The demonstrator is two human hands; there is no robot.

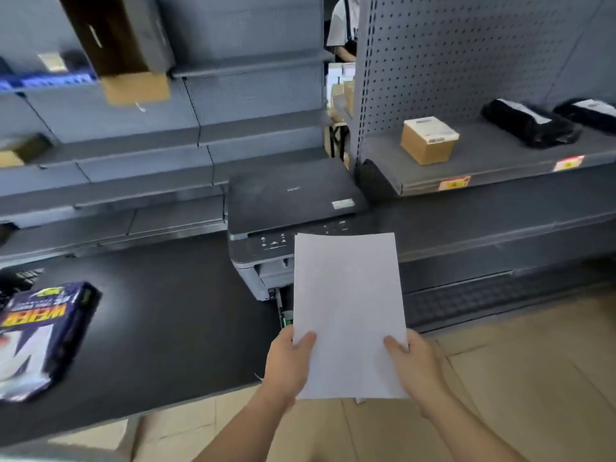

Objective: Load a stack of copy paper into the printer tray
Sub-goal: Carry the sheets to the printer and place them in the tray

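Hands: left and right both clamped on paper
Paper: above printer front
Risk: sheets may buckle entering tray

Printer tray mostly behind the paper

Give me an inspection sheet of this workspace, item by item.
Surface: dark counter, mostly bare.
Job's things: paper stack held over the pulled-out tray of the printer; tray mostly hidden.
Clutter: opened paper wrapper at left.
Grips: left hand and right hand each pinch the stack's near corners.
Cables: nothing seen.
Surroundings: grey shelves, cardboard box, black packages; a person behind.
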